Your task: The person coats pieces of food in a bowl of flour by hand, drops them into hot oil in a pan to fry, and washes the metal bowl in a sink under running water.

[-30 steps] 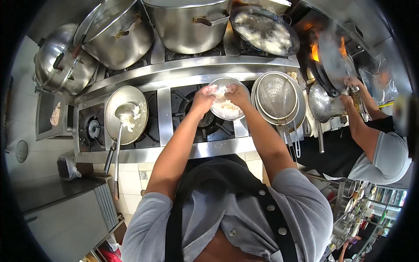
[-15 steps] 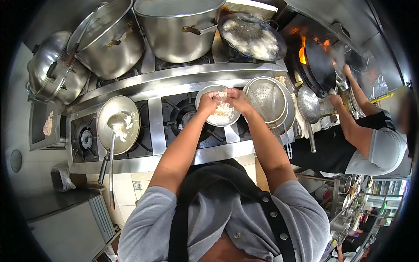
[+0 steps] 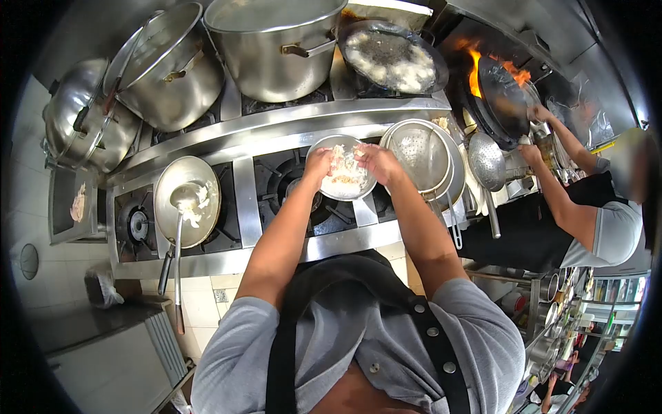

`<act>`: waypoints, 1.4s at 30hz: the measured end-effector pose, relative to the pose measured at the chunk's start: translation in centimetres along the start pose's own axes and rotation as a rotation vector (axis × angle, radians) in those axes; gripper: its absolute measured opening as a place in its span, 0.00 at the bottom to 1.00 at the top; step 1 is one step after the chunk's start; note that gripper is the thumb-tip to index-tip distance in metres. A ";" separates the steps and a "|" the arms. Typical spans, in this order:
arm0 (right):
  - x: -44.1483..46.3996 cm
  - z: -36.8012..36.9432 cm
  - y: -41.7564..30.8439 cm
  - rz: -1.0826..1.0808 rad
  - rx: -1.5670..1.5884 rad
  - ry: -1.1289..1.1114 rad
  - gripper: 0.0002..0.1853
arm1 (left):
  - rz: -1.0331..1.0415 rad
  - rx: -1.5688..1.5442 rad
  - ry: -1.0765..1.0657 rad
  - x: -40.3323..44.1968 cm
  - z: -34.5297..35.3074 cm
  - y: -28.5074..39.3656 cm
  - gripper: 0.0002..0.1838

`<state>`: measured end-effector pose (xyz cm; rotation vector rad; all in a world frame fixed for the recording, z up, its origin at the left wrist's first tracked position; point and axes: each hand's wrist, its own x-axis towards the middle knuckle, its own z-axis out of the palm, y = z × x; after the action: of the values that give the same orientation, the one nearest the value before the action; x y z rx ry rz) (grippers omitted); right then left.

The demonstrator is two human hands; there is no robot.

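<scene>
Both hands at the bowl

Here's the left hand (image 3: pixel 318 164) at one side of the bowl (image 3: pixel 364 188), the right hand (image 3: pixel 378 164) opposite, and pale, crumbly food (image 3: pixel 343 174) in the bowl between them. Both hands have fingers curled; whether either grips a piece, I can't tell. Good form here, I'd judge: light fingertips, turning from underneath, staying inside the rim so nothing drops onto the stove (image 3: pixel 247 200) or into the strainer (image 3: pixel 422 159) just beside.

We see a round metal bowl (image 3: pixel 343 195) standing upright on the stove (image 3: pixel 345 241). In it, our loose, crumbly white mixture (image 3: pixel 343 170) shows pale orange-brown patches.
</scene>
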<state>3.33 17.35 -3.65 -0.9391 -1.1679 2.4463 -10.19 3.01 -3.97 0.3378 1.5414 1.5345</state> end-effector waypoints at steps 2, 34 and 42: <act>-1.2 1.1 -0.6 0.026 0.073 -0.097 0.09 | 0.000 -0.026 0.016 0.0 0.2 -0.5 0.05; -3.8 7.6 -5.6 -0.546 -1.454 -0.388 0.22 | 0.041 -0.055 -0.159 -1.1 0.5 2.5 0.09; -1.9 4.2 2.9 -0.605 -1.667 -0.034 0.11 | -0.018 0.214 -0.040 0.8 0.2 -2.6 0.03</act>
<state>2.05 12.09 -3.06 -0.5568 -2.8877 0.6293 -9.44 3.28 -6.63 0.4717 1.6761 1.3441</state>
